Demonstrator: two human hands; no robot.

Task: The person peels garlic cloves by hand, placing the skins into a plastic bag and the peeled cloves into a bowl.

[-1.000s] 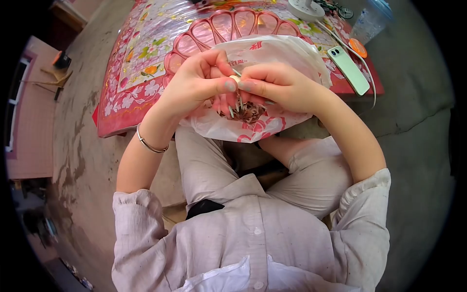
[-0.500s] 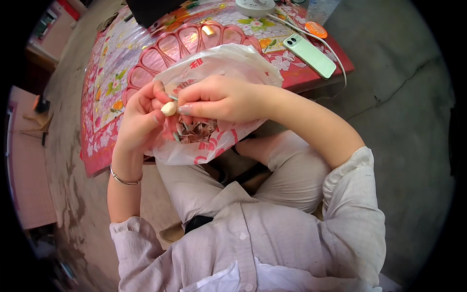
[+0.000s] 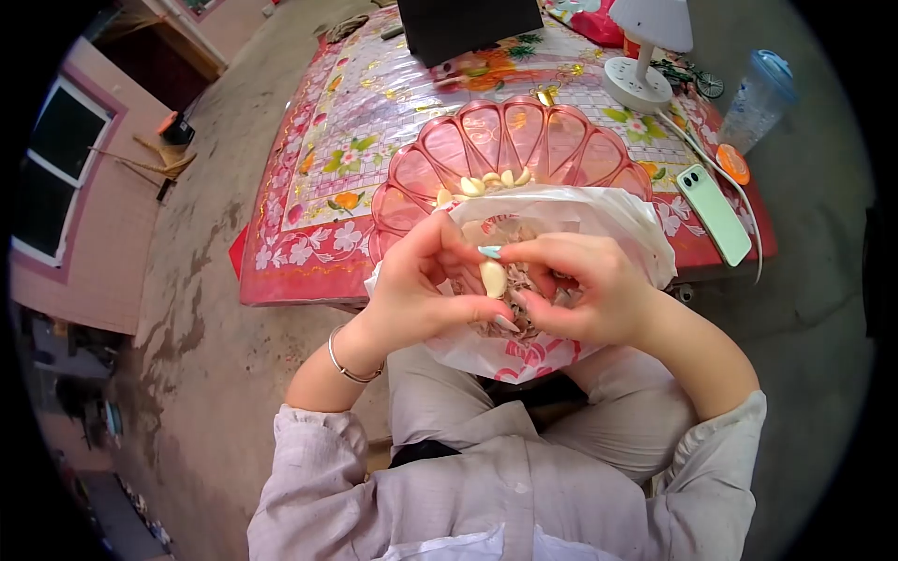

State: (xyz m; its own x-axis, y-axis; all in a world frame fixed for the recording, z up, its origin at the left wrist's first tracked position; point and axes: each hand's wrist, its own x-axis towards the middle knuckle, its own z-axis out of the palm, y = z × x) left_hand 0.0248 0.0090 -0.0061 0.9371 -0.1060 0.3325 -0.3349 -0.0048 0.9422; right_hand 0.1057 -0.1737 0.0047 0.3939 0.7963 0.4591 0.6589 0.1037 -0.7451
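A pale garlic clove (image 3: 493,279), its smooth surface bare, is pinched between the fingertips of both hands. My left hand (image 3: 421,285) holds it from the left, thumb and index finger curled around it. From the other side, the index finger and thumb of my right hand (image 3: 594,285) close on it at its top and right edge. Under the hands, a white plastic bag (image 3: 622,210) with red print gapes wide, with dry garlic skins (image 3: 524,327) inside. Several peeled cloves (image 3: 473,186) lie in the pink scalloped tray (image 3: 407,173) just beyond the bag.
A flowered cloth covers the low table (image 3: 304,238). A pale green phone (image 3: 713,215), a white cable, an orange round item (image 3: 732,164) and a clear tumbler (image 3: 756,103) are at the right. Farther back stand a white lamp (image 3: 638,84) and a black panel (image 3: 468,28).
The view has shifted, so the tray's cloves and the whole lamp now show. My right hand has turned, its thumb and index finger spread around the clove, which now points more upright.
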